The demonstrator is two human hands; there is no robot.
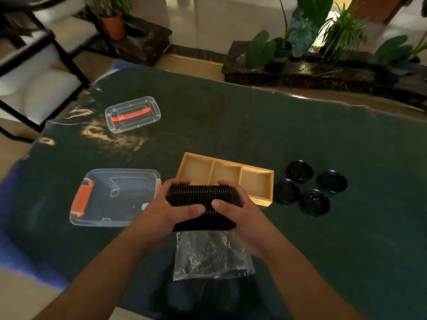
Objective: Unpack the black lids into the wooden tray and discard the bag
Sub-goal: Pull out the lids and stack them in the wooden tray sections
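A long stack of black lids [203, 199] lies sideways between my two hands, just above the table. My left hand [175, 211] grips its left end and my right hand [240, 215] grips its right end. A crumpled clear plastic bag [210, 257] hangs from under the stack toward me. The wooden tray [256, 199] with three compartments sits right behind the stack; the visible parts of its compartments hold nothing. Several loose black lids [314, 202] lie on the table to the tray's right.
A clear plastic box with orange clips [111, 197] stands left of my hands. Its clear cover [132, 114] lies farther back on the dark green table [346, 250]. Chairs stand at the far left, potted plants at the back.
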